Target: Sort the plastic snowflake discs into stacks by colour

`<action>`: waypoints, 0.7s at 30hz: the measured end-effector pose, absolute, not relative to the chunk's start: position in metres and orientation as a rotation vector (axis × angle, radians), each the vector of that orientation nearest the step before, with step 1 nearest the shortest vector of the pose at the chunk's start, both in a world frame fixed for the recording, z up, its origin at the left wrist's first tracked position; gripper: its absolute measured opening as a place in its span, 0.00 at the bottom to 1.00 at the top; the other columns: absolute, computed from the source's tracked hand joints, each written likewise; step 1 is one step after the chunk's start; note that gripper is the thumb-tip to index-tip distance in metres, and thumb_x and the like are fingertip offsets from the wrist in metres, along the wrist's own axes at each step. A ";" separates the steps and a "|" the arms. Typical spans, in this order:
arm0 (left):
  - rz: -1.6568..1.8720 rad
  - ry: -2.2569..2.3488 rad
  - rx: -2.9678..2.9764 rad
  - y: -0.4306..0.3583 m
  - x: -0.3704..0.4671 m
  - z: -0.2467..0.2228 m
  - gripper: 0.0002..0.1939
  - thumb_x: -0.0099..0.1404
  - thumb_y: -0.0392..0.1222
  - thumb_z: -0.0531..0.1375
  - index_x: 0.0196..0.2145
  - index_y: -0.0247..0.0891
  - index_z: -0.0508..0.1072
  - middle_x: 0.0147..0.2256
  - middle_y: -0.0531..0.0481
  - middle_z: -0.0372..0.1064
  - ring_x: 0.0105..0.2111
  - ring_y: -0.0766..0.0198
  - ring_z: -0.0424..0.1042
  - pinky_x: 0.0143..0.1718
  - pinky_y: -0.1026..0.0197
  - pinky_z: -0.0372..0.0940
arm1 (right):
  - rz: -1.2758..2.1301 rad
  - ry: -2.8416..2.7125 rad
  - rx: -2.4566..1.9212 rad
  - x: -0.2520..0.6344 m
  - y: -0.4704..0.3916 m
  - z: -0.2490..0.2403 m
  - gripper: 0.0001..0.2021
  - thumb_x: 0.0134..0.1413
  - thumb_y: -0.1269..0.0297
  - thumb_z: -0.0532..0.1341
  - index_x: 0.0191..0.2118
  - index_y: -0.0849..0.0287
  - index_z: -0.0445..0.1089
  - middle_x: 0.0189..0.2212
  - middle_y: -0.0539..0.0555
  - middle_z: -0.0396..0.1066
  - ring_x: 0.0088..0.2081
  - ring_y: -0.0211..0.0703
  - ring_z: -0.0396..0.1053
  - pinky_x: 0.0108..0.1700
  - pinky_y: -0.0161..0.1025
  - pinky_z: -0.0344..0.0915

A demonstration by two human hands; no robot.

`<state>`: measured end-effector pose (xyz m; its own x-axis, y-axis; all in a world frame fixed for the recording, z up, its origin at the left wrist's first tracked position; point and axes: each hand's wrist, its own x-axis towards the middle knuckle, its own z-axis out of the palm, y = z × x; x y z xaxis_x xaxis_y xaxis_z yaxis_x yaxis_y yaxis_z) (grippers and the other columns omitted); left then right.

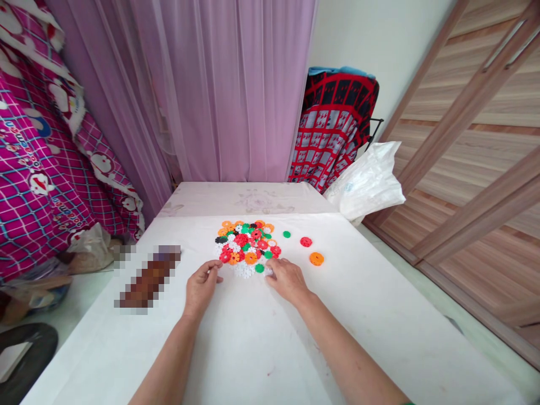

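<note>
A pile of plastic snowflake discs [242, 240] in red, orange, green, white and black lies on the white-covered table. At its lower left edge is my left hand [201, 288], fingers bent and thumb apart from the index finger, with nothing visible between them. My right hand [290, 280] is at the lower right edge of the pile, its fingertips closed on a white snowflake disc [268, 271] that they partly hide. Between the hands lie several white discs [243, 271] and a green disc [259, 268].
Right of the pile sit a small green stack [287, 234], a red stack [306, 242] and an orange stack [316, 259] of discs. A pixelated item [147, 279] lies on the left. A white plastic bag [365, 180] stands by the table's far right corner.
</note>
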<state>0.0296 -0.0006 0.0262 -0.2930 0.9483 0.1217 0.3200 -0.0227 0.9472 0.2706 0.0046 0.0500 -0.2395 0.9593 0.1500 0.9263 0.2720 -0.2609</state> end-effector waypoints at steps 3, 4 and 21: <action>1.345 1.642 1.324 -0.002 0.030 0.027 0.17 0.56 0.54 0.55 0.36 0.41 0.74 0.36 0.49 0.77 0.23 0.64 0.74 0.30 0.61 0.69 | 0.202 -2.018 -1.753 0.289 0.008 0.044 0.16 0.47 0.67 0.60 0.44 0.52 0.68 0.38 0.49 0.76 0.38 0.42 0.71 0.38 0.36 0.62; 1.344 1.636 1.325 -0.002 0.029 0.027 0.17 0.56 0.54 0.55 0.36 0.41 0.74 0.36 0.49 0.77 0.23 0.64 0.74 0.30 0.61 0.69 | 0.212 -1.888 -1.762 0.299 0.009 0.042 0.16 0.47 0.65 0.60 0.45 0.52 0.67 0.38 0.49 0.76 0.36 0.41 0.71 0.37 0.37 0.63; 1.307 1.630 1.324 -0.002 0.028 0.028 0.19 0.56 0.56 0.56 0.36 0.40 0.74 0.36 0.48 0.77 0.23 0.65 0.74 0.30 0.61 0.69 | 0.278 -1.822 -1.602 0.324 0.012 0.015 0.19 0.46 0.68 0.57 0.48 0.56 0.66 0.38 0.52 0.74 0.37 0.40 0.70 0.44 0.38 0.66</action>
<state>0.0278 -0.0015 0.0283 -0.2734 0.9571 0.0961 0.3019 -0.0095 0.9533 0.3236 0.0116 0.0155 -0.0056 0.9374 0.3483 0.7906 0.2174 -0.5725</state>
